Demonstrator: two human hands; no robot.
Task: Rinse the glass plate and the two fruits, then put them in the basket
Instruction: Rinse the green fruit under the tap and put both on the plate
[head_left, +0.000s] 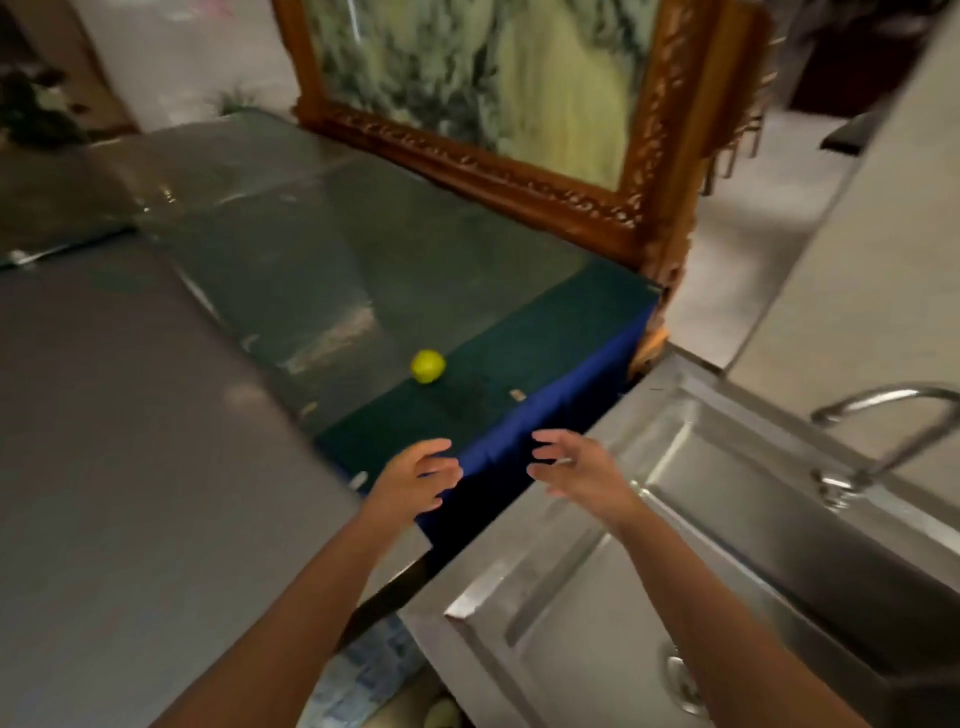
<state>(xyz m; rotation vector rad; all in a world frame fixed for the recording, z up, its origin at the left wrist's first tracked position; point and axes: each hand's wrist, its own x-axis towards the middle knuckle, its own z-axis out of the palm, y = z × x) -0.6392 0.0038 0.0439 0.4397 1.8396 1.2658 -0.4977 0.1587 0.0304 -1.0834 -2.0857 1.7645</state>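
A small yellow-green fruit (428, 366) lies on the glass-topped table (322, 270) near its front right corner. My left hand (415, 480) and my right hand (574, 470) hover side by side just in front of the table's edge, over the blue cloth (550, 415) that hangs down its side. Both hands are empty with fingers spread, a short way nearer to me than the fruit. I see no glass plate, second fruit or basket. The picture is blurred by motion.
A steel sink (779, 519) with a curved tap (883, 415) stands at the right, its draining board (550, 597) closest to me. A large carved wooden frame (519, 171) leans at the table's back. Grey floor fills the left.
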